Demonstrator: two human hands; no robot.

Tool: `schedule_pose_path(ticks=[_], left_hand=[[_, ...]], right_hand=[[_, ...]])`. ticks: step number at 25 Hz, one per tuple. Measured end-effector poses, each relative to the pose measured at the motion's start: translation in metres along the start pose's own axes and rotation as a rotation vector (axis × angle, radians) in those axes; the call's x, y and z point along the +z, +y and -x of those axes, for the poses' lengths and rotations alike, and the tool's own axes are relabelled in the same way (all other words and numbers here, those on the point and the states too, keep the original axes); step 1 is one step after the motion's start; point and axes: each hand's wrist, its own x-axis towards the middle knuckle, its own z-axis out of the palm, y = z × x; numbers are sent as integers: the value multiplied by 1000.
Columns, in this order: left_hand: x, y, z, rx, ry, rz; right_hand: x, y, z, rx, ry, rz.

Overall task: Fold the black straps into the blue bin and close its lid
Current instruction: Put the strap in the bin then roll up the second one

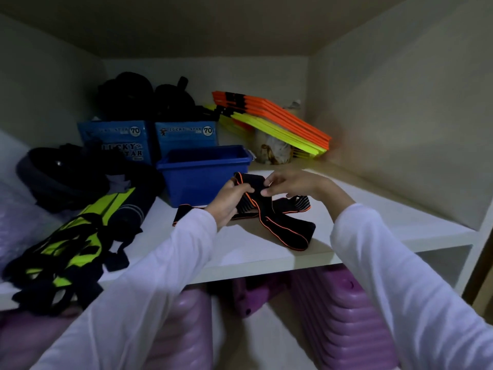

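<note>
Black straps with orange edging (289, 232) lie on the white shelf (373, 209) in front of the open blue bin (202, 180). My left hand (230, 201) grips a folded bundle of the strap, lifted just in front of the bin. My right hand (290, 184) pinches the top of the same strap from the right. The strap's loose ends trail over the shelf toward its front edge. No lid for the bin is visible.
Two blue "Lucky Star" boxes (149, 141) stand behind the bin with dark gear on top. Orange and yellow flat markers (274, 121) lean at the back right. Neon-yellow and black vests (69, 249) and dark clothing cover the left. Purple suitcases (338, 316) sit below.
</note>
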Motion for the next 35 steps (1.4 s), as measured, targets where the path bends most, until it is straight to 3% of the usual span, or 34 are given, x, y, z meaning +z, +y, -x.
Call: schedule_pose_path(ticks=[5, 13, 16, 21, 24, 27, 35], left_hand=[[-18, 4, 5, -8, 95, 112], [-42, 9, 13, 61, 157, 230], [-50, 12, 15, 123, 199, 289], [-78, 16, 11, 181, 461, 411], [-99, 17, 14, 144, 541, 427], [-113, 17, 21, 72, 517, 391], [-122, 15, 30, 92, 499, 311]], right_hand=[[21, 18, -19, 124, -186, -190], [32, 29, -14, 80, -367, -251], [31, 26, -15, 31, -299, -264], [12, 27, -14, -101, 43, -190], [2, 37, -12, -140, 155, -229], [-3, 49, -12, -31, 135, -321], [-4, 56, -10, 159, 25, -1028]])
